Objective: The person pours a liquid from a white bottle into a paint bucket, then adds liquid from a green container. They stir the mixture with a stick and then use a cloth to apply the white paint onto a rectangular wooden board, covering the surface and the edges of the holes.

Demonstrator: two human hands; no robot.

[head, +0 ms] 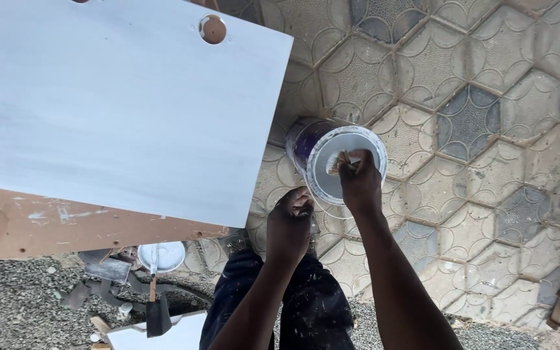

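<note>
Right hand (360,180) closed around brush (341,162), bristles inside paint can (332,159) rim; left hand (289,223) curled, grip unclear — beside white board (124,104) edge; open paving rightward.

Right hand (360,181) gripping a brush (339,163) and dipping its bristles into an open paint can (332,155) standing on patterned paving (487,129), left hand (289,223) touching the can's near rim, white-painted board (124,104) lying on a brown panel (66,227) alongside.

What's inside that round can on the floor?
Pale paint fills the can, and the right hand dips a brush into it. The hand hides the brush's handle.
</note>
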